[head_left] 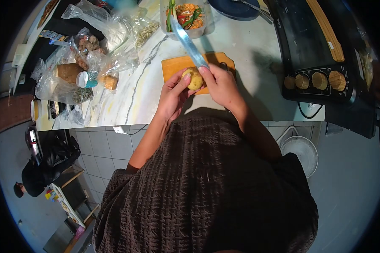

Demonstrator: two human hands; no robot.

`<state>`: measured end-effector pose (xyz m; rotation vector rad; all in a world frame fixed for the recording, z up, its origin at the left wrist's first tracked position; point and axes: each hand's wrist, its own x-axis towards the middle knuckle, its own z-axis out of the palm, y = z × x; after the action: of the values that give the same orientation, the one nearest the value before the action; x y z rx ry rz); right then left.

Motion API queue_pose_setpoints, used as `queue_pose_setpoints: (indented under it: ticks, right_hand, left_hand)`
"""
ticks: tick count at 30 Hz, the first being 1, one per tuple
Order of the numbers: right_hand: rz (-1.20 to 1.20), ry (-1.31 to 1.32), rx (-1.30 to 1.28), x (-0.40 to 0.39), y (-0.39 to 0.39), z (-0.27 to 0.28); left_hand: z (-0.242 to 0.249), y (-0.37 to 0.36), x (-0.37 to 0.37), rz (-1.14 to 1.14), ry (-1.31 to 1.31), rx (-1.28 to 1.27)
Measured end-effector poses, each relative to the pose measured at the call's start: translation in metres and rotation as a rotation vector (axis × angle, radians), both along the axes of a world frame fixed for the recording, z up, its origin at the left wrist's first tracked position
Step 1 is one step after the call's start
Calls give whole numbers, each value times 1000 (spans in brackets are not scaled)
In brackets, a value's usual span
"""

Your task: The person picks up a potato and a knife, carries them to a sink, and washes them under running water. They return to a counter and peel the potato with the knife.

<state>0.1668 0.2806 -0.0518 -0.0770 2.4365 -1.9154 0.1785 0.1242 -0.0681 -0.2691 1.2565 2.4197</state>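
Observation:
My left hand (174, 93) is closed around a yellowish potato (194, 79), with the thumb lying on top of it. The handle of a kitchen knife (189, 45) is in my right hand (220, 84), mostly hidden by the fingers. Its long shiny blade points away from me, up and to the left. My right thumb rests near the base of the blade, close beside the potato. Both hands are above a wooden cutting board (173, 65). Past the blade's tip stands a clear plastic container (198, 34) with shredded orange food and green stalks.
Plastic bags (63, 76) of foodstuffs and a jar with a teal label (86, 79) crowd the counter's left. A black oven (321, 80) with wooden knobs stands at right. A dark blue plate (234, 10) lies at the back. Another person (33, 177) is at lower left.

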Motion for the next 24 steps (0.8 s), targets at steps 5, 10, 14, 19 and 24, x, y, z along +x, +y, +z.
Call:
queue_pose_setpoints:
  ticks: [5,10,14,19,24]
  right_hand:
    - [88,-6,233,-4,5,10]
    - [91,-21,38,-6,2,8]
    - [41,-41,0,-10,-4,-4]
    - [112,50,-53,4,-13,12]
    - [-2,-120,-34,-5,-11,7]
  left_hand:
    - [2,-1,1,18,0,-2]
    - [9,-6,-6,26,26,28]
    - [8,-6,-3,29,-2,100]
    - [10,-5,-3,88,2,178]
    - [-3,-6,-6,41,50,161]
